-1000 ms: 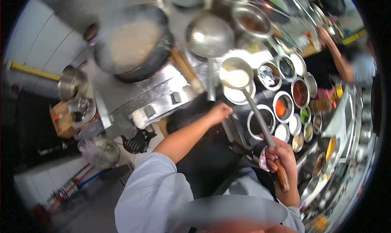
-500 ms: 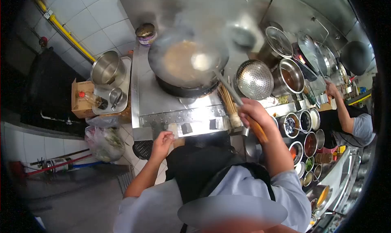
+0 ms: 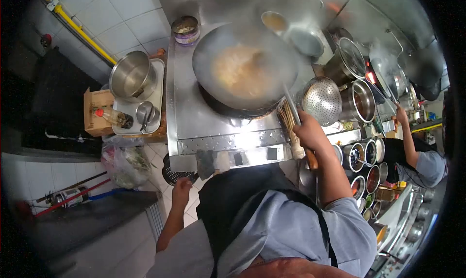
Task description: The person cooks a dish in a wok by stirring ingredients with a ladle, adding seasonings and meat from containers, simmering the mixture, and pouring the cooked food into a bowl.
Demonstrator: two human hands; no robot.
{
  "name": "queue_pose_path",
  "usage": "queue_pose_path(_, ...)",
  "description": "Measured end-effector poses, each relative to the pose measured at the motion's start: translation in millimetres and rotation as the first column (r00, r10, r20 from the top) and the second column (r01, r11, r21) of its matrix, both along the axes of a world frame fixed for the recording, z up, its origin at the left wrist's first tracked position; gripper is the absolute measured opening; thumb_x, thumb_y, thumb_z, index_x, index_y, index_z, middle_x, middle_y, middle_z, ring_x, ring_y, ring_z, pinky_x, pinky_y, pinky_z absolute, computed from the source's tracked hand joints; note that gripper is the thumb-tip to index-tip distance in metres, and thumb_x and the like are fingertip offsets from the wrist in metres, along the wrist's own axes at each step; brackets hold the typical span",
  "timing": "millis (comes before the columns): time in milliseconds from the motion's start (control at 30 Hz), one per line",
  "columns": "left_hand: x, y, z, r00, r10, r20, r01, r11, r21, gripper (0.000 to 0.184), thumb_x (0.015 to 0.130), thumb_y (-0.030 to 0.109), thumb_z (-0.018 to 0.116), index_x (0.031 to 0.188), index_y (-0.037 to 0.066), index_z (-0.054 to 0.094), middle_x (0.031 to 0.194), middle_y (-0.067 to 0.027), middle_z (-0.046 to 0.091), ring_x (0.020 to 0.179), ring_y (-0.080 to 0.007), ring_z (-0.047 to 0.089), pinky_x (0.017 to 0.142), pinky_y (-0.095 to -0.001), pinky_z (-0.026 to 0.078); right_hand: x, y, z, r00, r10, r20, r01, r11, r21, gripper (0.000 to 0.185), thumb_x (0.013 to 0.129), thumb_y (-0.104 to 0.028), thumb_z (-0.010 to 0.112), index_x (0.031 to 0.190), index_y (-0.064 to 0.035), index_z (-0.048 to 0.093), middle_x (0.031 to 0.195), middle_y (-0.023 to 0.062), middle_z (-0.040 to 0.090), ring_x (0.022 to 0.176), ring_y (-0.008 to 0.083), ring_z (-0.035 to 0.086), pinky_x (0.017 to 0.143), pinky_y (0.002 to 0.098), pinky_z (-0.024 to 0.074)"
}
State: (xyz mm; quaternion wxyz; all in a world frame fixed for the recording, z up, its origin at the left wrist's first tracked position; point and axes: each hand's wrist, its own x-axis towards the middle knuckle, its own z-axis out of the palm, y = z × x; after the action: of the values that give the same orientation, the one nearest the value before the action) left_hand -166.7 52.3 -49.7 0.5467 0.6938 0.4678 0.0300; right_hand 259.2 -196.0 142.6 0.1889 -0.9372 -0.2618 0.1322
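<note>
My right hand [image 3: 311,130] is closed around the handle of a ladle [image 3: 291,100], a metal shaft with a wooden grip end. The shaft slants up into a large dark wok [image 3: 201,67], and its bowl is lost in steam and food. Light brown simmering food [image 3: 238,74] fills the middle of the wok. Below the stove's front left corner hangs my left hand [image 3: 181,191], fingers curled in with nothing visible in them. Just above it, a dark cloth [image 3: 206,163] drapes over the stove edge. A bamboo brush [image 3: 291,125] lies near my right hand.
A perforated strainer [image 3: 322,101] and steel pots [image 3: 358,101] stand right of the wok. A tray [image 3: 158,74] at left bears a pot [image 3: 131,75] and a bottle [image 3: 114,117]. Seasoning containers [image 3: 373,179] line the right, where another person's arm [image 3: 408,137] reaches over.
The view has shifted, so the stove sits farther right. The ladle's bowl, visible above the food before, has gone down into it. My left hand's fingers have curled in more.
</note>
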Motion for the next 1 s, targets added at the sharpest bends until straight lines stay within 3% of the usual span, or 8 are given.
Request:
queue_pose_path(67,-13,8,-28,0.999,0.025,0.046,-0.024,1.000,-0.019,0.029,0.094,0.020,0.061,0.114,-0.001,0.059,0.096,-0.0126,0.068,0.087,-0.0189,0.066,0.081,-0.0314,0.051,-7,14,45,0.803,-0.219,-0.554,0.249,0.968,-0.023,0.057,0.082,-0.014,0.058,0.137,-0.0018,0.047,0.096,0.0273,0.067,0.088,0.0416,0.066,0.079,0.0475,0.0515)
queue_pose_path(200,-1,10,-37,0.987,0.104,0.123,-0.113,0.991,0.073,0.029,0.095,0.022,0.061,0.112,-0.001,0.060,0.097,-0.0127,0.068,0.089,-0.0193,0.066,0.082,-0.0315,0.051,31,14,-28,0.999,-0.039,-0.008,0.039,0.995,0.087,0.061,0.079,-0.013,0.055,0.138,-0.0015,0.045,0.101,0.0317,0.065,0.095,0.0441,0.064,0.083,0.0470,0.0503)
queue_pose_path(400,29,-11,-5,0.968,0.230,0.104,-0.233,0.972,0.017,0.032,0.096,0.025,0.061,0.115,-0.001,0.058,0.099,-0.0104,0.066,0.090,-0.0188,0.064,0.081,-0.0326,0.050,65,27,-79,0.998,0.026,-0.062,-0.026,1.000,-0.003,0.054,0.091,-0.022,0.053,0.138,0.0013,0.042,0.096,0.0269,0.067,0.079,0.0387,0.068,0.070,0.0447,0.0541)
queue_pose_path(467,29,-21,-6,0.976,0.187,0.109,-0.196,0.977,0.079,0.032,0.096,0.024,0.061,0.116,0.000,0.057,0.099,-0.0095,0.064,0.087,-0.0172,0.061,0.081,-0.0324,0.050,48,40,-58,0.632,0.031,-0.774,0.179,0.966,0.184,0.046,0.094,-0.020,0.049,0.135,-0.0010,0.046,0.076,0.0087,0.061,0.053,0.0203,0.060,0.050,0.0337,0.0504)
queue_pose_path(500,30,-25,-8,0.978,0.181,0.106,-0.190,0.979,0.077,0.032,0.096,0.024,0.061,0.116,0.000,0.057,0.099,-0.0095,0.064,0.087,-0.0172,0.061,0.081,-0.0324,0.050,40,40,-44,0.630,0.025,-0.776,0.185,0.966,0.181,0.046,0.094,-0.020,0.049,0.135,-0.0010,0.046,0.076,0.0087,0.061,0.053,0.0203,0.060,0.050,0.0337,0.0504)
queue_pose_path(567,34,-27,-11,0.965,0.187,0.182,-0.233,0.931,0.281,0.032,0.095,0.023,0.062,0.118,0.001,0.056,0.100,-0.0110,0.063,0.089,-0.0188,0.061,0.083,-0.0325,0.049,30,40,-20,0.064,0.289,-0.955,0.633,0.728,0.262,0.037,0.095,-0.016,0.047,0.130,-0.0015,0.050,0.067,-0.0025,0.043,0.044,0.0076,0.043,0.041,0.0246,0.0408)
queue_pose_path(667,48,-19,-4,0.968,0.233,0.095,-0.252,0.888,0.385,0.034,0.093,0.021,0.064,0.120,0.002,0.056,0.102,-0.0127,0.064,0.090,-0.0218,0.063,0.084,-0.0331,0.049,31,21,-25,-0.096,0.431,-0.897,0.715,0.657,0.239,0.034,0.095,-0.014,0.047,0.125,0.0003,0.050,0.066,-0.0015,0.041,0.042,0.0079,0.038,0.037,0.0244,0.0367)
queue_pose_path(1000,89,-1,-35,0.982,0.183,-0.045,-0.173,0.971,0.167,0.064,0.082,0.035,0.076,0.124,-0.007,0.052,0.111,-0.0179,0.065,0.098,-0.0252,0.065,0.088,-0.0361,0.051,36,-46,2,0.626,0.134,-0.768,0.150,0.946,0.288,0.065,0.079,-0.001,0.053,0.142,0.0018,0.039,0.077,0.0066,0.061,0.051,0.0185,0.058,0.048,0.0299,0.0480)
